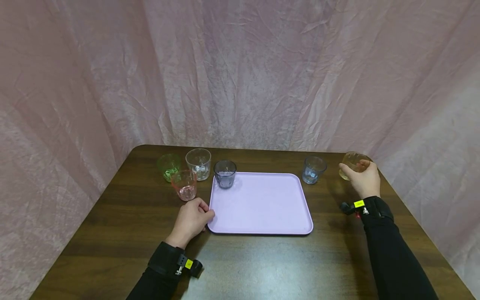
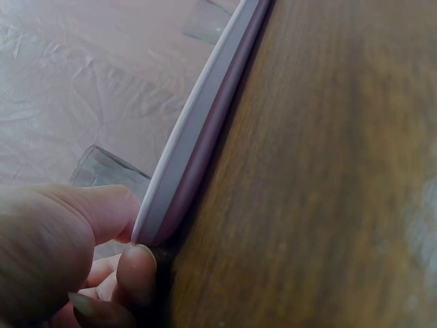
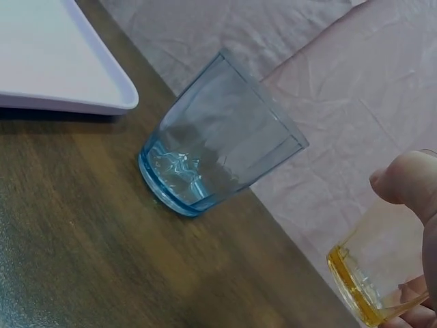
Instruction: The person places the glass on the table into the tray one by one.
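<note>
My left hand [image 1: 192, 218] pinches the left rim of a lilac tray [image 1: 262, 204] near its front corner; in the left wrist view the thumb lies over the rim and fingertips [image 2: 136, 270] under it. A grey glass [image 1: 225, 177] stands on the tray's back left corner. My right hand [image 1: 364, 179] grips a yellow glass [image 3: 365, 273] at the table's far right, thumb on one side and fingers round the other. Left of that hand, a blue glass [image 3: 212, 143] stands upright on the table, beside the tray's back right corner.
Left of the tray stand a pink glass [image 1: 184, 187], a green glass [image 1: 169, 166] and a clear glass [image 1: 198, 164], close together. The brown wooden table [image 1: 112, 225] ends at a pink curtain [image 1: 240, 75] along its back edge.
</note>
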`<state>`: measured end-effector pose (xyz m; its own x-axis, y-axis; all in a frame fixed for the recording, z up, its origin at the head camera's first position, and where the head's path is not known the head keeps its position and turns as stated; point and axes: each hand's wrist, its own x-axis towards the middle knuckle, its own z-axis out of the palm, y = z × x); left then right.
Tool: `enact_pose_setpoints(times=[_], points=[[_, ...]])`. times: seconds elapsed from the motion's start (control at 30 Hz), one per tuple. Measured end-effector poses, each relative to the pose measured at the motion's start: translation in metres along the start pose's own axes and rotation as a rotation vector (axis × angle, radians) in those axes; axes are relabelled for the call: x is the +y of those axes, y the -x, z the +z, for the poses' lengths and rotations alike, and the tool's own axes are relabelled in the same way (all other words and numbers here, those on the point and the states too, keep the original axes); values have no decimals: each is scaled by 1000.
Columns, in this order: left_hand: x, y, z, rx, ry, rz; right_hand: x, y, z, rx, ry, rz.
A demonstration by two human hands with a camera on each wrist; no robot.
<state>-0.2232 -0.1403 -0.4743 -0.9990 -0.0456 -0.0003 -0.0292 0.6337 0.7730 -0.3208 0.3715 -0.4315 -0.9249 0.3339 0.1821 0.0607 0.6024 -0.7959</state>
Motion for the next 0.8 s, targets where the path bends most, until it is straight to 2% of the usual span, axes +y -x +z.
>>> enact_pose_setpoints(times=[0.37,0.6,0.8], points=[[2,2,-1,-3,-1,-12,-10,-1,-6,5,-19,-12],[1,1,0,-2,-3,-12,-17,-4,-8,12,-21,-68],[0,0,0,1,-4,-4,-25,-5,-9,14,-20,-71]])
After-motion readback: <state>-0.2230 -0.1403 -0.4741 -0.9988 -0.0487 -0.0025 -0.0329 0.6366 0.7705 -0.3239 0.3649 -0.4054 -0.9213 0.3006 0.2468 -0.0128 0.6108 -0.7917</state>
